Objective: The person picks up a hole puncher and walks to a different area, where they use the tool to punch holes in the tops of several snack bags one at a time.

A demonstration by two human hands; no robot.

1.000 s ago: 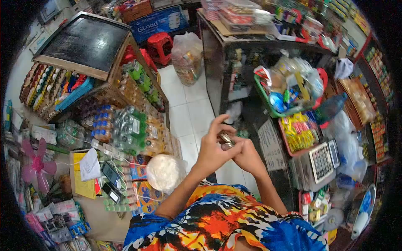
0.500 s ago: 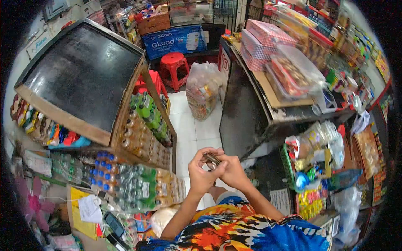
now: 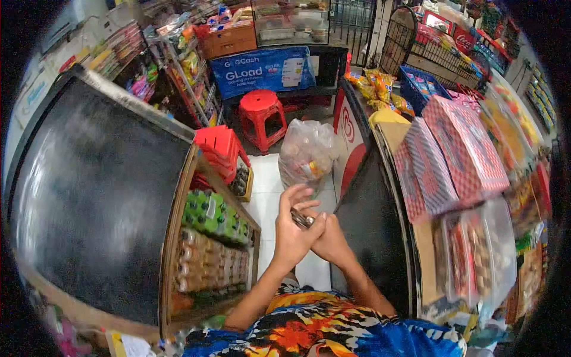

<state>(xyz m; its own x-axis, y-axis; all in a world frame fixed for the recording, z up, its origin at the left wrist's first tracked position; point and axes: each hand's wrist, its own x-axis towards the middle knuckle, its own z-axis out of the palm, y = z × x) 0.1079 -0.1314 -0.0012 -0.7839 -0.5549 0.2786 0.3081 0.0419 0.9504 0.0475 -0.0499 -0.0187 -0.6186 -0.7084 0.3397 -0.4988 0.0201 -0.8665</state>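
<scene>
Small shiny metal objects, perhaps coins [image 3: 302, 219], lie between my two hands in front of my body. My left hand [image 3: 292, 235] cups round them, its thumb pressed over them and its upper fingers partly spread. Against its palm side rests my right hand [image 3: 331, 239], with the fingers bent and mostly hidden behind the left. Beyond the hands, a clear plastic sack [image 3: 308, 152] full of wrappers stands on the white tiled floor [image 3: 267, 205].
Dark-topped counters flank me at left [image 3: 101, 196] and right [image 3: 372, 220]. Bottle packs [image 3: 211, 262] fill the left shelf. A red stool [image 3: 262, 118] and stacked red chairs [image 3: 219, 149] stand ahead. Checkered boxes [image 3: 461, 149] sit on the right counter.
The view has moved forward along the aisle, so the sack and stool appear nearer. My left hand's upper fingers have lifted and spread; the metal objects remain between my hands.
</scene>
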